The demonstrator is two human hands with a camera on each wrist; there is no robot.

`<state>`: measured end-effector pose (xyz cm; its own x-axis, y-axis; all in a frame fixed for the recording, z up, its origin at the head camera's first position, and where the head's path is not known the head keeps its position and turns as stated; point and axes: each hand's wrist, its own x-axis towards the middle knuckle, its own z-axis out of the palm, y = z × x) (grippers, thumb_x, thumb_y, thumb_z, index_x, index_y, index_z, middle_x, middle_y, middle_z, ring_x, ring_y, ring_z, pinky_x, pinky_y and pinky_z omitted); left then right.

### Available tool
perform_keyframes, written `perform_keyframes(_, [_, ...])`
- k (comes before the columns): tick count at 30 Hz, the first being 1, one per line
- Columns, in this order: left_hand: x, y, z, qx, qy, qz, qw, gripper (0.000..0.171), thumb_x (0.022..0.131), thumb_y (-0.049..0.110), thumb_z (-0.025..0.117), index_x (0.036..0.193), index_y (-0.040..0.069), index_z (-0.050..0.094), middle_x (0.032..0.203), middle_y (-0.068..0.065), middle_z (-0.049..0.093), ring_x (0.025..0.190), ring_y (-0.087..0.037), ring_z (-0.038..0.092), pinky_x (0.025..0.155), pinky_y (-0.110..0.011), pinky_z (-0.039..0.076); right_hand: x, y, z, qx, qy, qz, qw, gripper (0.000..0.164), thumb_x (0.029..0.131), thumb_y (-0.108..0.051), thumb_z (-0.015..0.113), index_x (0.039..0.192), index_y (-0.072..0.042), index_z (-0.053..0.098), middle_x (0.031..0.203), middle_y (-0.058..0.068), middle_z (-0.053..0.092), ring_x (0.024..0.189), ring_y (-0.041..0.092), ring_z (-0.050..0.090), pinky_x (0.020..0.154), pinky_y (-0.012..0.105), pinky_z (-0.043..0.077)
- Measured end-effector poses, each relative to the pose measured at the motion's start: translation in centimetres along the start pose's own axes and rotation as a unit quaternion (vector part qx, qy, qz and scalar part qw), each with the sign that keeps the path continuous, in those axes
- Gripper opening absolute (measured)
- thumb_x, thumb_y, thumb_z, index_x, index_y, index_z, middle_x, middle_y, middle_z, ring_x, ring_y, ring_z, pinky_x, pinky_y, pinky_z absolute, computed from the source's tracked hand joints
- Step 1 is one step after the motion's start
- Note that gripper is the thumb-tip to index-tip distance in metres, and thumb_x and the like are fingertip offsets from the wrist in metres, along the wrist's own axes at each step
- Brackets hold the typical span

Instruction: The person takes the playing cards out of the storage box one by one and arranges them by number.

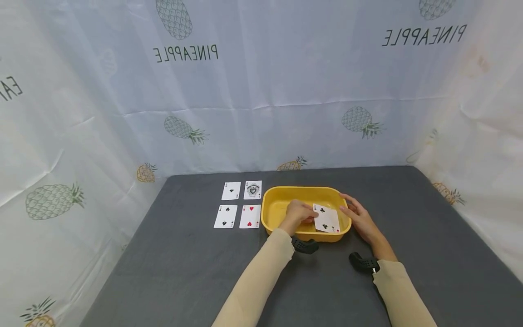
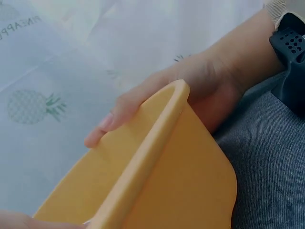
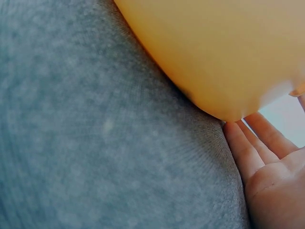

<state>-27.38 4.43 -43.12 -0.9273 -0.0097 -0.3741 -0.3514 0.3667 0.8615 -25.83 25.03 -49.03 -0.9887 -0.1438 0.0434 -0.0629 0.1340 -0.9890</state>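
Two of clubs [image 1: 328,219] is face up in the right part of a yellow tub [image 1: 278,193], a bit slanted. A little red mark peeks out at its bottom right corner; I cannot tell if that belongs to another card under it. The left grip [image 1: 299,212], a bare hand, is inside the tub and pinches the card by its left edge. The right grip [image 1: 363,222] holds the right end of the tub, with the thumb over the rim and the fingers [image 3: 244,152] touching the outside wall.

Just left of the tub, four cards lie face up on the dark grey counter [image 1: 175,263] in two rows of two. The back row has the ace of clubs [image 1: 231,190] on the left and a card with a big round picture [image 1: 252,190] on the right. The front row has the two of spades [image 1: 225,216] and, beside it, the two of hearts [image 1: 250,216]. They sit close together but do not touch.

Both arms have cream sleeves [image 1: 257,272] and a black band [image 1: 362,262] at the wrist. Behind the counter and along its sides hangs a pale cloth [image 1: 265,68] with pineapples and the word PINEAPPLE printed backward.
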Motion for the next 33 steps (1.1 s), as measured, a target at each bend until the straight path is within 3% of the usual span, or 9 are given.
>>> perform_keyframes(4, [-0.1,-0.1,-0.3,-0.019,-0.001,-0.005,0.9998,0.021,0.077,0.011,0.08,0.095,0.002,0.075,0.086,-0.009,0.073,0.054,-0.009,0.057,0.06,-0.019,0.057,0.0,0.0,0.1,0.003,0.003,0.003,1.0,0.056,0.1,-0.028,0.051,0.149,-0.012,0.029,0.149,0.033,0.031,0.1,-0.014,0.053,0.082,0.007,0.049])
perform_keyframes(8, [-0.4,-0.6,-0.8,-0.044,-0.008,0.01,0.999,0.021,0.079,0.012,0.079,0.096,0.002,0.074,0.094,-0.009,0.071,0.061,-0.01,0.061,0.067,-0.021,0.059,0.0,0.1,0.2,0.004,-0.001,0.002,1.0,0.056,0.1,-0.028,0.051,0.15,-0.013,0.029,0.149,0.032,0.03,0.101,-0.014,0.053,0.083,0.007,0.049])
perform_keyframes(16, [-1.4,-0.9,-3.7,-0.092,-0.053,0.062,0.9924,0.022,0.083,0.015,0.075,0.101,0.003,0.074,0.099,-0.011,0.074,0.076,-0.014,0.069,0.08,-0.027,0.061,-0.2,0.1,0.1,-0.005,0.001,0.004,1.0,0.055,0.101,-0.026,0.049,0.15,-0.012,0.028,0.15,0.033,0.03,0.102,-0.014,0.051,0.083,0.006,0.048])
perform_keyframes(24, [-2.1,-0.7,-6.5,-0.101,-0.054,0.082,0.99,0.027,0.087,0.018,0.071,0.109,0.002,0.072,0.111,-0.014,0.071,0.084,-0.015,0.068,0.089,-0.031,0.059,-0.3,-0.2,-0.1,-0.007,0.0,0.004,1.0,0.056,0.101,-0.029,0.049,0.15,-0.013,0.028,0.147,0.031,0.031,0.103,-0.01,0.053,0.083,0.008,0.05])
perform_keyframes(33, [-1.8,-1.2,-9.6,-0.113,-0.026,0.098,0.9884,0.031,0.086,0.017,0.072,0.111,-0.001,0.07,0.113,-0.018,0.07,0.078,-0.009,0.066,0.083,-0.028,0.06,-0.3,-0.4,-0.2,-0.005,-0.008,0.008,1.0,0.059,0.101,-0.029,0.049,0.152,-0.011,0.024,0.15,0.033,0.03,0.103,-0.011,0.052,0.083,0.007,0.049])
